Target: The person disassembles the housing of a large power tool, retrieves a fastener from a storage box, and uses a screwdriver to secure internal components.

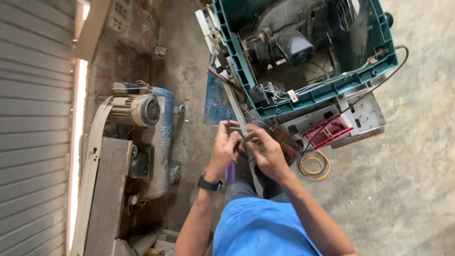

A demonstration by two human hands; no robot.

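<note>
both hands are pinching 1 thin metal piece [235, 127] between them: left hand [225, 148] gripping its near end, right hand [265, 150] steadying just beside, above the floor [417, 180].

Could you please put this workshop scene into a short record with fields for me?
Setting: concrete floor, roller shutter at the left
Left hand: raised, fingers pinching a small thin part; black wristwatch on the wrist
Right hand: meets the left hand on the same part, which is too small to identify
Ahead: teal machine housing, upturned, with loose wires
Left of hands: blue air compressor
Right of hands: coiled orange cable, red tray
</note>
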